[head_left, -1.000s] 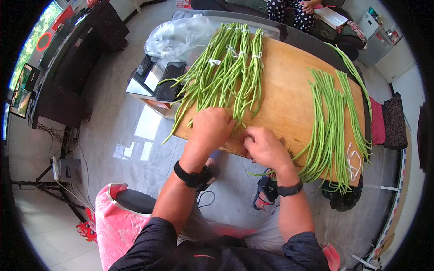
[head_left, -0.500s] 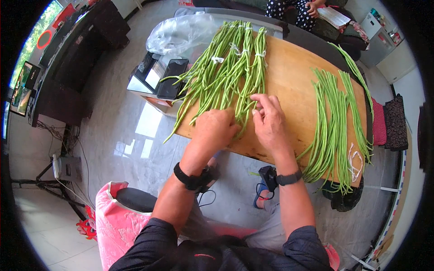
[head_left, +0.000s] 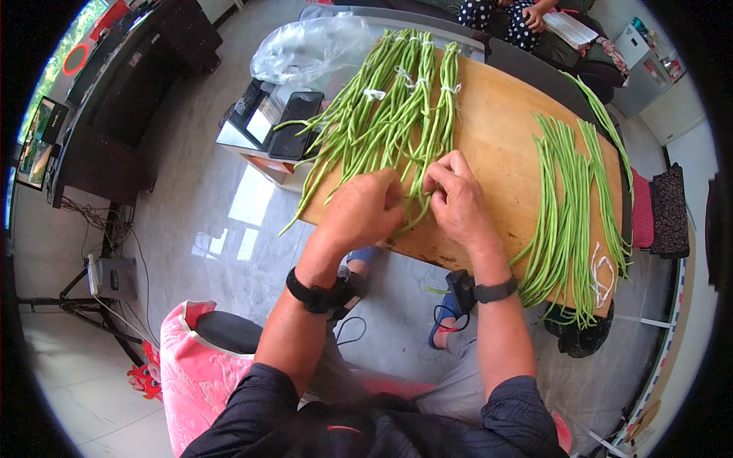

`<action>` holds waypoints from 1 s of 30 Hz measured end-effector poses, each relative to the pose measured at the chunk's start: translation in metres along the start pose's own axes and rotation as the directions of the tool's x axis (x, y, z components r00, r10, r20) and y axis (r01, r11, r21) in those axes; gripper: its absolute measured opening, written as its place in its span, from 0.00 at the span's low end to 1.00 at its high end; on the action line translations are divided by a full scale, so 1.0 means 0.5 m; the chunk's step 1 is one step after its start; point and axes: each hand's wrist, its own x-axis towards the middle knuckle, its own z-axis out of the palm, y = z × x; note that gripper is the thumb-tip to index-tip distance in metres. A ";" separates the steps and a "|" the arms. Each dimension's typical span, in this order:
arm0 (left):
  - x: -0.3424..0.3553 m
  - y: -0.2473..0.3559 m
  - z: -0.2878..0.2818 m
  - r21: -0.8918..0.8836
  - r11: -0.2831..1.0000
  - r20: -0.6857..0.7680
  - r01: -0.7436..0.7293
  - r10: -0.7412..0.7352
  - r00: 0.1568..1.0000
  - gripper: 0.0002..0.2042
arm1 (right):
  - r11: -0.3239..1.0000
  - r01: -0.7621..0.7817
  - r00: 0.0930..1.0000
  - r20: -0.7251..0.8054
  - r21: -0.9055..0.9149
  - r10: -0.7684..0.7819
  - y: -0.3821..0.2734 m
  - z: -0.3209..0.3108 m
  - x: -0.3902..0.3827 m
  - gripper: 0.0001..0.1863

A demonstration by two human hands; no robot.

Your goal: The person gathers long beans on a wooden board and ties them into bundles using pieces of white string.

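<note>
Several bundles of green long beans (head_left: 385, 99), bound with white ties, lie side by side on the wooden tabletop (head_left: 500, 145). My left hand (head_left: 363, 208) is closed at the loose lower ends of these bundles, and its fingertips are partly hidden. Close to its right, my right hand (head_left: 462, 200) pinches at the lower end of the rightmost bundle, thumb and forefinger together at a bean. Both hands wear black wrist straps. On the table's right side rests a loose pile of long beans (head_left: 563, 206), with a loop of white string (head_left: 603, 273) on its near end.
A clear plastic bag (head_left: 309, 49) and a black phone (head_left: 296, 126) are at the table's left. A black bag (head_left: 580, 332) hangs below the right corner. Another person (head_left: 508, 19) sits beyond the table. A pink-covered chair (head_left: 195, 374) stands near my left side.
My right hand's fingers have curled closer together at the bean ends. The left hand has shifted slightly upward and its fist has turned a little. The bundles stay where they were.
</note>
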 end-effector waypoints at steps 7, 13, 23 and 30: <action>0.016 0.018 0.022 -0.109 0.993 -0.155 0.046 -0.062 0.986 0.13 | 0.998 0.013 1.000 0.019 0.067 -0.014 -0.001 -0.014 0.002 0.10; 0.028 0.032 0.049 0.002 0.997 -0.153 0.075 -0.074 0.985 0.16 | 0.995 0.003 1.000 0.021 0.100 -0.005 0.007 -0.011 0.002 0.09; 0.038 0.003 0.056 0.031 0.996 -0.183 0.081 -0.074 0.980 0.09 | 0.937 -0.104 0.993 0.085 0.332 0.080 0.064 -0.017 0.009 0.10; 0.041 0.014 0.057 0.118 0.992 -0.190 0.043 -0.020 0.982 0.09 | 0.933 -0.120 0.987 0.144 0.339 0.075 0.058 -0.030 -0.004 0.12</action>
